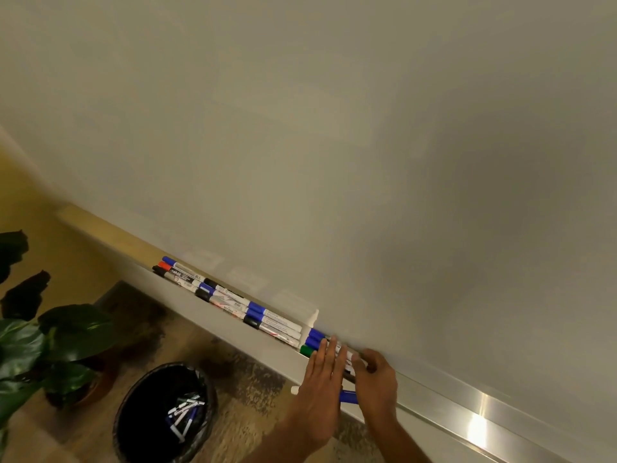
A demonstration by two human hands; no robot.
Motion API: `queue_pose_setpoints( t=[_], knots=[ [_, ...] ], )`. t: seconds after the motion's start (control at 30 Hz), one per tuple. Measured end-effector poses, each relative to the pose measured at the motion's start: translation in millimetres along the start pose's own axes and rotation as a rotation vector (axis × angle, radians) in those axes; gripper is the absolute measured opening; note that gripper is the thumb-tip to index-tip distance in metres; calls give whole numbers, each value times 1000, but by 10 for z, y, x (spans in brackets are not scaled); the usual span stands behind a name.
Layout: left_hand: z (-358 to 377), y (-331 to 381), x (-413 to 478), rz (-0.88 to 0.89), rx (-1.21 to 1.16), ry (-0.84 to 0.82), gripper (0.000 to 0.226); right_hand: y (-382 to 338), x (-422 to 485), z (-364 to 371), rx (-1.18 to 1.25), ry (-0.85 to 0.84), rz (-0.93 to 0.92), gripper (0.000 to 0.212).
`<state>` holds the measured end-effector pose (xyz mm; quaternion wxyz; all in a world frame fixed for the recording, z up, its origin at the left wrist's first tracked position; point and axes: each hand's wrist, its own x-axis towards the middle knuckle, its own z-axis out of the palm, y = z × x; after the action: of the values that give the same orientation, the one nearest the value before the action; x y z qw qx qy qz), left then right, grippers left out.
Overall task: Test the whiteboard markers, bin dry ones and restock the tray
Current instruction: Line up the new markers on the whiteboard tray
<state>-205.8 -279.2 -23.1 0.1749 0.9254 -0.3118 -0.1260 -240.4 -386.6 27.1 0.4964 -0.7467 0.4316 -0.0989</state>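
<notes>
Whiteboard point(334, 128): a wide, blank white surface fills most of the view. No writing is seen on it.
Wall point(26, 195): a yellow strip is seen at the left edge.
Tray point(227, 325): one long grey ledge runs along the board's lower edge, with a shiny metal stretch at the right.
Markers in tray: twelve are counted, laid lengthwise in four groups of three.
First group point(173, 269): caps are one blue, one red and one black.
Second group point(217, 292): caps are one blue and two black.
Third group point(267, 319): caps are two blue and one black.
Fourth group point(312, 340): caps are two blue and one green. The barrels are partly covered by both hands.
Labels: print is seen on the white barrels, but none of it can be read.
Left hand point(325, 365): the fingers are kept straight and laid flat across the fourth group. The thumb is hidden.
Right hand point(377, 379): the fingers are bent, with the tips set on the fourth group's barrels. Whether a barrel is pinched cannot be told.
Loose blue marker point(349, 396): one is seen under the hands, in front of the tray. Which hand carries it cannot be told.
Bin point(140, 396): one round black bin stands on the floor point(250, 389) below the tray.
Discarded markers point(185, 412): a small heap lies inside the bin, too tangled to be counted.
Plant point(66, 329): one potted plant with dark leaves stands left of the bin.
</notes>
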Motion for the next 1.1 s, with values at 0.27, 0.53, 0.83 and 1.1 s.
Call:
queue_pose_setpoints(
  t=[0.27, 0.53, 0.83, 1.1],
  knots=[
    [119, -74, 118, -26, 81, 112, 158, 45, 57, 110, 81, 122, 201, 12],
    [100, -144, 81, -32, 86, 59, 178, 44, 58, 142, 149, 79, 198, 14],
    [-35, 17, 18, -97, -106, 90, 167, 39, 34, 9, 162, 84, 109, 20],
    [-534, 538, -166, -233, -789, 105, 66, 69, -332, -401, 83, -191, -156, 28]
  ],
)
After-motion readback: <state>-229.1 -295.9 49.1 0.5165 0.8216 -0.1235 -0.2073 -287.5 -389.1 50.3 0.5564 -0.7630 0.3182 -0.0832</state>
